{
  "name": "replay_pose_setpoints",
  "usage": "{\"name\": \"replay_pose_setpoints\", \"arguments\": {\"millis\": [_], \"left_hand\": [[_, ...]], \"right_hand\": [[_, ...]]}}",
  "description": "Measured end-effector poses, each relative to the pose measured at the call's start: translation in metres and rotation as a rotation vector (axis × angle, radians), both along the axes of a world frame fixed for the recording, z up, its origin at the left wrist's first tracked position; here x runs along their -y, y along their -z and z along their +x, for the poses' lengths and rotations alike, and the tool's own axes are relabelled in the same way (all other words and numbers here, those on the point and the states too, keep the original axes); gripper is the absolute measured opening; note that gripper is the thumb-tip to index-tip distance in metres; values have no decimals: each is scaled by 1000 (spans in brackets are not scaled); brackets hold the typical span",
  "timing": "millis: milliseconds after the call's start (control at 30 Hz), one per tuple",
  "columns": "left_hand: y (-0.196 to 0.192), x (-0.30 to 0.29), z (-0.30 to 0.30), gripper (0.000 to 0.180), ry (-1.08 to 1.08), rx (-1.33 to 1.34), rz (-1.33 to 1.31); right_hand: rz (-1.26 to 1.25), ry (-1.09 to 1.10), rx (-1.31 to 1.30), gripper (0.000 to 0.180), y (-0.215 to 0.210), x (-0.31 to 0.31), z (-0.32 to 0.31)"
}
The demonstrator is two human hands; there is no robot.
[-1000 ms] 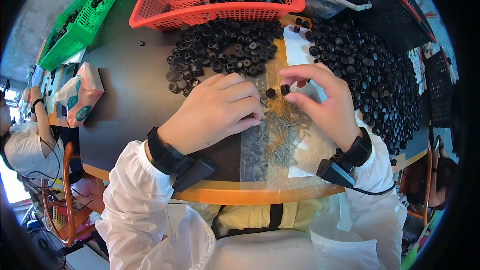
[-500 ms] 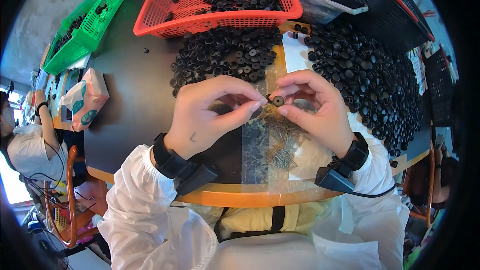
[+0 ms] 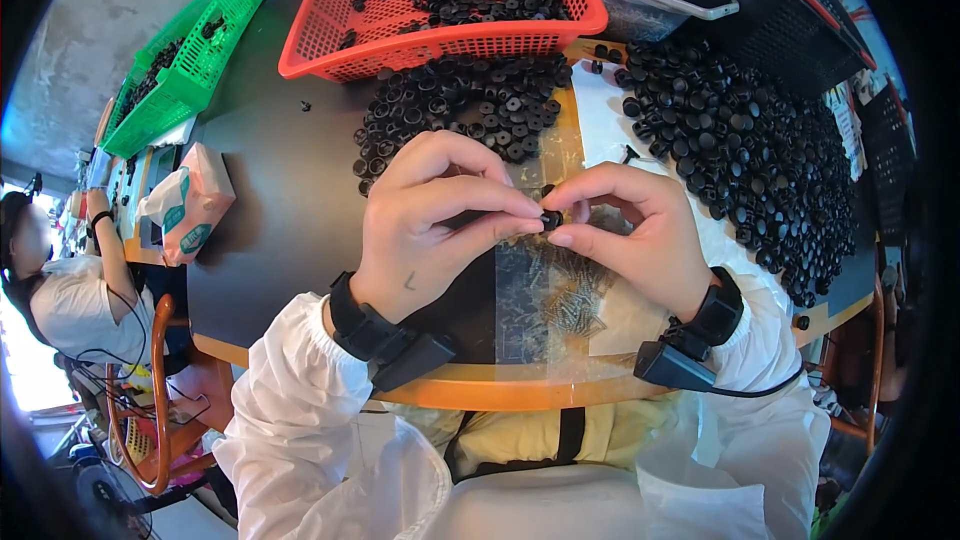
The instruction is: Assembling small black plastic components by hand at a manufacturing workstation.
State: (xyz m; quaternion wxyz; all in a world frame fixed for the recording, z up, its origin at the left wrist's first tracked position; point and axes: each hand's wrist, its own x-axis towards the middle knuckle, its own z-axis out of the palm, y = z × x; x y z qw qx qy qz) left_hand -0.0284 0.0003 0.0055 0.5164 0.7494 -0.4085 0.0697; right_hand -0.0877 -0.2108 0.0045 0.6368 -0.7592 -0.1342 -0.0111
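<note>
My left hand (image 3: 435,205) and my right hand (image 3: 635,225) meet over the middle of the table. Between their fingertips they pinch a small round black plastic part (image 3: 550,221), partly covered by the fingers. Just below lies a heap of small metal screws (image 3: 578,305) on a clear sheet. Beyond my hands spreads a pile of black ring-shaped parts (image 3: 470,105), some with a centre hole. To the right is a larger heap of round black caps (image 3: 740,150). One small black piece (image 3: 629,153) lies on white paper behind my right hand.
A red basket (image 3: 440,37) of black parts stands at the back, beside a clear tub (image 3: 640,15) with a phone on its rim. Black crates (image 3: 790,25) stand back right. A green basket (image 3: 185,75) and a tissue pack (image 3: 195,202) are left, near another person (image 3: 80,290).
The view has shifted slightly. The black part has turned: its holed face showed before and now it sits darker between the fingertips. A small black piece now shows behind my right hand.
</note>
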Motion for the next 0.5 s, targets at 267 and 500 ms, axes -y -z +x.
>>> {"name": "replay_pose_setpoints", "arguments": {"millis": [267,500], "left_hand": [[1,-1,-3,24,6,143,25],[0,0,-4,26,45,93,-18]], "right_hand": [[65,-8,-42,22,-2,0,-2],[281,-19,-159,27,4,-3,-4]]}}
